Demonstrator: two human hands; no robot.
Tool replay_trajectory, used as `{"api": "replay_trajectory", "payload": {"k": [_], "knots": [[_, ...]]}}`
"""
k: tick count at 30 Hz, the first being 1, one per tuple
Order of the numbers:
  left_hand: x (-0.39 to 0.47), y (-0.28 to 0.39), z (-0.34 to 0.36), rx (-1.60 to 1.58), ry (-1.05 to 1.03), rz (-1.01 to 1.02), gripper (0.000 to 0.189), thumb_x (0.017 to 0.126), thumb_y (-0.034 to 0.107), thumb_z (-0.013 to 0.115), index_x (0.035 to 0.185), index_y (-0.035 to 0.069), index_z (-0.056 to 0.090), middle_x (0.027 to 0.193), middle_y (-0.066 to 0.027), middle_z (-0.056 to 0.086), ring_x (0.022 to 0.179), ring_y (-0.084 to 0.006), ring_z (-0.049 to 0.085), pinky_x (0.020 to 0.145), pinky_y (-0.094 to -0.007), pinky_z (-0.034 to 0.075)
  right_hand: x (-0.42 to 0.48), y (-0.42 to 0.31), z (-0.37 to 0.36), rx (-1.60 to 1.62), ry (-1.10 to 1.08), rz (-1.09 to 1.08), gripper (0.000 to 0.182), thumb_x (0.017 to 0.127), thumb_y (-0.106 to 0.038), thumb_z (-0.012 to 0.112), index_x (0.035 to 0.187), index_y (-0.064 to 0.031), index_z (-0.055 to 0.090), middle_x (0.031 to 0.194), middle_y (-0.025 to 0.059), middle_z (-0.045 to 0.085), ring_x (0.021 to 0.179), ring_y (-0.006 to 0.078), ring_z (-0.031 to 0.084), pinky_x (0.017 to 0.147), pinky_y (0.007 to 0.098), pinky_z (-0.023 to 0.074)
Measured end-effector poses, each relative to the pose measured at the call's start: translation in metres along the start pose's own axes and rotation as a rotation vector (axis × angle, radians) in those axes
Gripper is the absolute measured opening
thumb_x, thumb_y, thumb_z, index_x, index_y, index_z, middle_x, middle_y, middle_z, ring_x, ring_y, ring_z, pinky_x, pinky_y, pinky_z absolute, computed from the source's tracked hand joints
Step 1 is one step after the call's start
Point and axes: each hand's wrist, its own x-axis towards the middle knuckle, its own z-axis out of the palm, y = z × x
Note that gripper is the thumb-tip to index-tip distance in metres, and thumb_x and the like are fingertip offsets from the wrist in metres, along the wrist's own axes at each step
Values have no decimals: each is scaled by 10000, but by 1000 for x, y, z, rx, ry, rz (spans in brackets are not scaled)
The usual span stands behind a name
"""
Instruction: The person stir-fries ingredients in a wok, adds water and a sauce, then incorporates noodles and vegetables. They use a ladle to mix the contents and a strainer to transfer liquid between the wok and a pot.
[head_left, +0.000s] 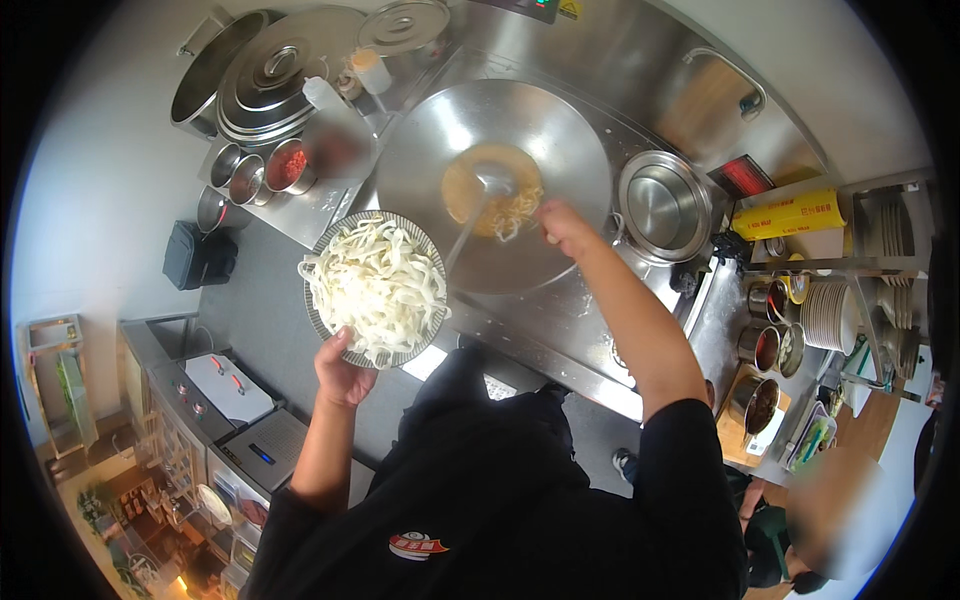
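Note:
My left hand (343, 371) grips the near rim of a striped plate (313, 306), thumb on top. Wide white noodles (382, 292) are heaped on it, some hanging over the rim. The plate is beside the near left side of a large steel wok (420, 150). Yellowish broth (469, 176) lies in the wok's bottom, with pale noodles (521, 206) at its right. A steel ladle (495, 180) rests in the broth, its handle leaning towards me. Over the wok's right side, my right hand (566, 227) has curled fingers; whether they hold anything is unclear.
Right of the wok stands a steel pot (660, 206). Small steel containers (289, 166) and a large lidded pot (277, 75) are at the left. A shelf holds stacked plates (829, 319). Another person (769, 536) is at the lower right.

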Motion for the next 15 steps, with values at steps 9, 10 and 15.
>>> {"api": "replay_trajectory", "payload": {"k": [9, 10, 15], "knots": [[-10, 74, -68, -34, 7, 61, 684, 899, 175, 624, 1493, -28, 352, 1471, -184, 500, 1348, -338, 503, 1142, -474, 411, -7, 16, 88, -89, 560, -138, 245, 906, -169, 601, 1098, -45, 688, 969, 161, 725, 900, 303, 699, 771, 414, 544], [-13, 77, -72, -46, 19, 59, 683, 899, 175, 624, 1492, -27, 353, 1471, -183, 500, 1350, -337, 502, 1143, -474, 411, -29, 15, 100, -168, 526, -139, 261, 904, -181, 607, 1111, -45, 691, 1004, 169, 732, 921, 312, 703, 798, 409, 544], [-30, 85, -70, -54, -8, 80, 680, 897, 168, 627, 1494, -17, 359, 1474, -179, 501, 1352, -333, 501, 1143, -474, 413, -136, 42, 227, -368, 364, -137, 723, 820, -385, 768, 1349, 0, 461, 1278, 274, 584, 1172, 424, 594, 984, 459, 494]]}}
